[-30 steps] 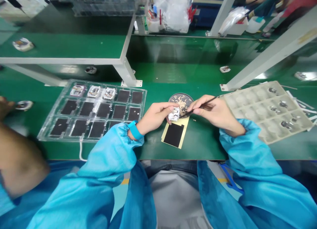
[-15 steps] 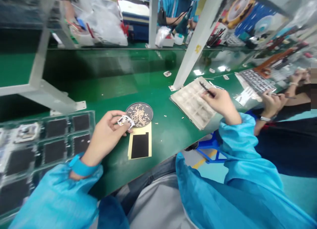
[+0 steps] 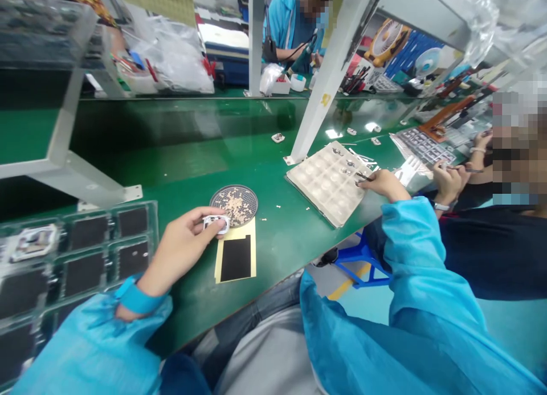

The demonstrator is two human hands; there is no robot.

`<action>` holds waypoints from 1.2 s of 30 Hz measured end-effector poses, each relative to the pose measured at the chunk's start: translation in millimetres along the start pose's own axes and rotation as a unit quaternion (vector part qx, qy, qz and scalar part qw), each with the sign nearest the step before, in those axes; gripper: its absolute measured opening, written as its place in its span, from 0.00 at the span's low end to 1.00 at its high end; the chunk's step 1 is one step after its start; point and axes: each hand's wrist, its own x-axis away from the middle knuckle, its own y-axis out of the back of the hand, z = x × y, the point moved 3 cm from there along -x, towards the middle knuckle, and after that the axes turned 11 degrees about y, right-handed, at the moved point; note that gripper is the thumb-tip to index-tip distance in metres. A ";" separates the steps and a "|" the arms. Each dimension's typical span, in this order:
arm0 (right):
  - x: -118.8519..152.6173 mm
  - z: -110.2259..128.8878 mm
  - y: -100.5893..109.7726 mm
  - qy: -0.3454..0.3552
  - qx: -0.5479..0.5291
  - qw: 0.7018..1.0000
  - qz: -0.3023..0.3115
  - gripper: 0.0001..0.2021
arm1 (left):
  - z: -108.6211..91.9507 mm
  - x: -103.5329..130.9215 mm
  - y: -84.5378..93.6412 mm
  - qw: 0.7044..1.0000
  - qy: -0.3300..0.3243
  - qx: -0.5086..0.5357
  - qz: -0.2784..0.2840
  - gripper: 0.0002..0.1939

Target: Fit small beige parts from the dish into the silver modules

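Gripping a small white-framed part (image 3: 210, 222) between thumb and fingers of the left hand (image 3: 182, 244), beside the round mesh dish (image 3: 255, 200) of tan pieces (image 3: 234, 202). Pinching dark tweezers (image 3: 364, 177) in the right hand (image 3: 386, 184), at the right edge of the beige compartment tray (image 3: 308, 166).

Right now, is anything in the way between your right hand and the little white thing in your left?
Nothing visible stands up between the right hand and the white thing. Only the pale tray and round dish lie low along the way.
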 end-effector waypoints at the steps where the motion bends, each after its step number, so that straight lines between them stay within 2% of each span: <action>1: 0.6 -1.9 2.2 -0.008 0.002 1.000 0.002 0.16 | 0.2 0.3 -0.5 1.000 -0.001 0.003 0.002 0.23; 4: 9.6 10.6 11.6 -0.002 -0.034 0.999 -0.036 0.15 | -0.7 1.3 -3.5 1.000 -0.005 0.020 0.014 0.23; 6: 22.2 41.1 17.7 0.058 -0.139 0.984 -0.092 0.17 | -1.8 2.0 -6.6 0.999 -0.006 0.032 0.026 0.23; 8: 39.1 87.7 20.8 0.157 -0.292 0.935 -0.122 0.21 | -3.1 2.9 -9.6 0.999 -0.002 0.039 0.038 0.23; 10: 57.4 142.1 20.7 0.253 -0.389 0.880 -0.101 0.27 | -4.8 4.3 -12.0 0.998 0.001 0.047 0.050 0.23; 14: 83.2 237.5 14.3 0.354 -0.434 0.828 -0.032 0.13 | -9.1 7.8 -13.8 0.996 0.001 0.066 0.059 0.21; 16: 89.2 272.8 8.5 0.394 -0.475 0.787 0.001 0.11 | -9.7 8.4 -13.5 0.995 0.001 0.084 0.058 0.19; 19: 93.0 310.3 -5.5 0.425 -0.526 0.735 0.046 0.10 | -6.6 6.4 -11.8 0.992 0.002 0.110 0.054 0.18; 21: 94.6 325.3 -17.1 0.424 -0.553 0.714 0.063 0.10 | -3.3 4.0 -10.2 0.991 0.005 0.126 0.044 0.18; 24: 97.4 331.7 -36.9 0.380 -0.595 0.702 0.096 0.15 | -0.8 1.9 -8.3 0.987 0.010 0.158 0.020 0.17; 27: 104.2 326.3 -57.9 0.322 -0.627 0.680 0.203 0.17 | -3.5 3.4 -8.0 0.981 -0.003 0.196 0.004 0.17; 30: 114.8 321.0 -70.8 0.295 -0.655 0.622 0.312 0.18 | -7.5 7.1 -9.5 0.971 -0.011 0.238 0.010 0.17; 31: 117.7 320.6 -72.3 0.291 -0.665 0.606 0.326 0.19 | -8.1 8.2 -10.0 0.968 -0.008 0.251 0.013 0.17; 33: 122.3 322.2 -72.8 0.289 -0.674 0.593 0.332 0.20 | -8.5 9.9 -11.0 0.964 -0.003 0.267 0.017 0.18; 36: 127.0 328.2 -71.0 0.299 -0.670 0.601 0.317 0.18 | -7.8 11.3 -11.0 0.966 -0.013 0.257 0.007 0.18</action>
